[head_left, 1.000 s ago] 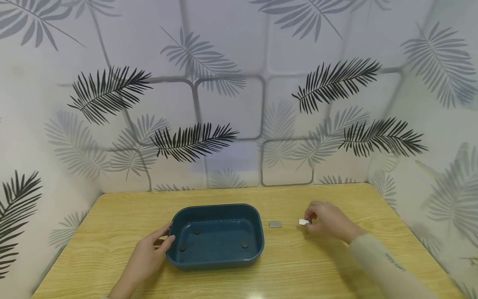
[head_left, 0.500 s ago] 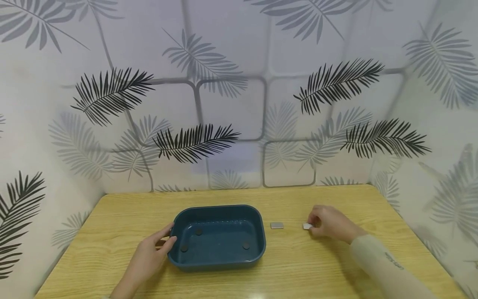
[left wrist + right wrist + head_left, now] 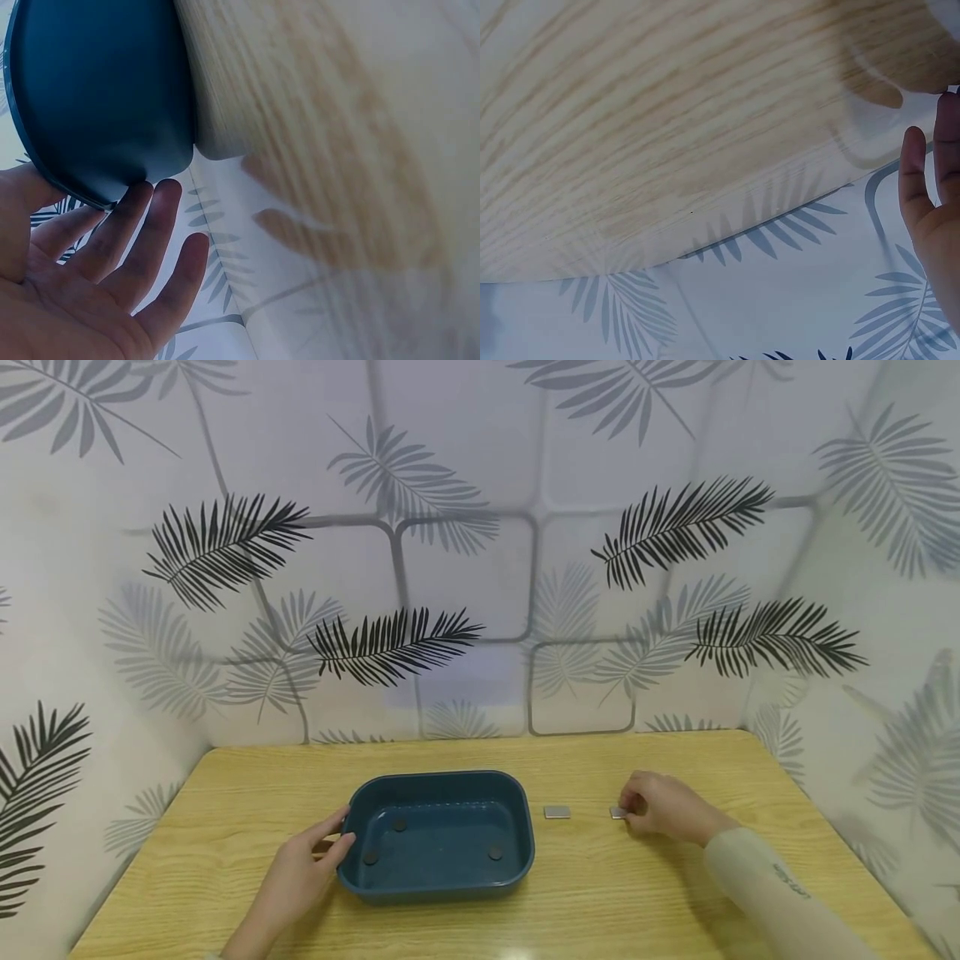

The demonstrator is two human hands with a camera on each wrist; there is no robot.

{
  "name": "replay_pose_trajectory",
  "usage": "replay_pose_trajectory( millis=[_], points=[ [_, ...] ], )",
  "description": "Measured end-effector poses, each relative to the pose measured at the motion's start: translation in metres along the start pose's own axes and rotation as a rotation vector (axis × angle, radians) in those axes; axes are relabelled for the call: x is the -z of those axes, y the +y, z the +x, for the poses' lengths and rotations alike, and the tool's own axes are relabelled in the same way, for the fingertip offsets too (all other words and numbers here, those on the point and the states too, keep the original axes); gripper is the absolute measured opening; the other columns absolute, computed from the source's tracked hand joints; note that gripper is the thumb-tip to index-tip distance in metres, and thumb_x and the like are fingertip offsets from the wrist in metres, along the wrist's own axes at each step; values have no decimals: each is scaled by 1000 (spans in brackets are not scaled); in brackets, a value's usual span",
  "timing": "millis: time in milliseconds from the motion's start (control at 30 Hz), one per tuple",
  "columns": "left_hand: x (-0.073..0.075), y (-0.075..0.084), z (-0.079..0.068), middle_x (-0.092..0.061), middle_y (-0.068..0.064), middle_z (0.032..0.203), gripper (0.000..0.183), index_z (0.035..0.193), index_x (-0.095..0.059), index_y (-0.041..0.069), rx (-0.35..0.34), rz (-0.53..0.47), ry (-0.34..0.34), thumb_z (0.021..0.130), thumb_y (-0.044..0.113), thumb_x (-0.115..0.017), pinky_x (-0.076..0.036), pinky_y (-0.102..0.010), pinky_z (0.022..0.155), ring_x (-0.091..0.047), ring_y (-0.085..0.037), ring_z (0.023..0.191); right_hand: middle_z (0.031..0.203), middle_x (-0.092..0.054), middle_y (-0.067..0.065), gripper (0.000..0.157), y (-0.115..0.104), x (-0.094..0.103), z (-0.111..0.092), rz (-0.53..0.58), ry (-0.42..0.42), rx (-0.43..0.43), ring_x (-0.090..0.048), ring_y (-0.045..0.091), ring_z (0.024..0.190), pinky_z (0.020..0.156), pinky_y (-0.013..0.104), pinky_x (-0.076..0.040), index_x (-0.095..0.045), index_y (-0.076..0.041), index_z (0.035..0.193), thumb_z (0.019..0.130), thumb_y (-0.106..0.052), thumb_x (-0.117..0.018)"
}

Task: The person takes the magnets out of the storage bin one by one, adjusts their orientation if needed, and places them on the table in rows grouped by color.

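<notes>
My left hand [image 3: 296, 868] holds the left end of a dark blue rectangular plastic tub [image 3: 438, 881] with rounded corners. In the left wrist view, the thumb of the left hand [image 3: 97, 277] is at the tub's rim and fingertips meet the outer wall of the tub [image 3: 105, 90]. To the right, my right hand [image 3: 663, 806] pinches a small flat silver-grey rectangular piece [image 3: 617, 812] close over the tabletop, its right part hidden by the fingertips. A similar grey piece [image 3: 557, 812] lies between tub and hand. At the right wrist view's edge, the right hand [image 3: 937, 202] shows only partly.
Several small dark round discs, among them one disc [image 3: 495, 853], lie on the tub's floor. The wood-grain table [image 3: 600, 902] ends at the back against a wall covering [image 3: 465, 577] with a leaf pattern.
The piece at my right fingertips has turned from a bright, tilted face to a flatter, greyer one, with less of it showing. My left hand stays on the tub. The head view has shifted slightly.
</notes>
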State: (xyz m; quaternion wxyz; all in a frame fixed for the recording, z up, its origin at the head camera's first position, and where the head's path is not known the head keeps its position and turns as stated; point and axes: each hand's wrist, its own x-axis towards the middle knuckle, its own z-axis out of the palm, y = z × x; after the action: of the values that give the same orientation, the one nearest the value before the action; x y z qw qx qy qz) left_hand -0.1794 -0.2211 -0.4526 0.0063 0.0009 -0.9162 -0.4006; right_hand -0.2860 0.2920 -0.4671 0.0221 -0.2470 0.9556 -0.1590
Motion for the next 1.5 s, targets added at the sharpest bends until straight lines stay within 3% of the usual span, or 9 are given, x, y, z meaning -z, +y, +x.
replay_pose_trajectory(
  millis=[333, 667, 967, 1367, 1500],
  points=[
    [0, -1, 0, -66, -23, 137, 51, 151, -52, 6, -5, 11, 8, 104, 22, -62, -64, -38, 91, -71, -35, 116, 91, -65, -9, 18, 0, -1, 0, -22, 0, -23, -60, 6, 84, 79, 32, -57, -71, -15, 94, 80, -17, -83],
    [0, -1, 0, -66, -23, 137, 51, 151, -52, 6, -9, 1, 5, 104, 21, -62, -64, -37, 91, -71, -35, 116, 102, -71, -1, 27, -14, 0, 2, -80, 48, 3, -70, 21, 96, 93, 54, -55, -74, -10, 108, 86, -24, -80],
    [0, 1, 0, -66, -23, 137, 51, 151, -52, 5, -14, -4, 1, 104, 22, -62, -65, -38, 90, -71, -35, 114, 108, -72, 3, 24, -36, 10, 7, -2, 78, 14, -69, 25, 101, 92, 49, -59, -73, -8, 114, 92, -17, -74],
    [0, 0, 0, -66, -23, 136, 50, 151, -51, 5, -10, -4, 3, 105, 21, -61, -64, -37, 90, -71, -34, 114, 108, -73, 0, 20, -73, 20, 17, -70, 132, 159, -69, 21, 100, 90, 45, -60, -74, -10, 114, 94, -16, -73],
    [0, 0, 0, -66, -23, 136, 50, 151, -51, 5, -15, -6, 7, 105, 21, -61, -64, -37, 89, -72, -34, 114, 110, -73, -1, 19, -93, 23, 19, -86, 148, 222, -70, 21, 103, 94, 50, -57, -74, -13, 114, 95, -17, -73]
  ],
)
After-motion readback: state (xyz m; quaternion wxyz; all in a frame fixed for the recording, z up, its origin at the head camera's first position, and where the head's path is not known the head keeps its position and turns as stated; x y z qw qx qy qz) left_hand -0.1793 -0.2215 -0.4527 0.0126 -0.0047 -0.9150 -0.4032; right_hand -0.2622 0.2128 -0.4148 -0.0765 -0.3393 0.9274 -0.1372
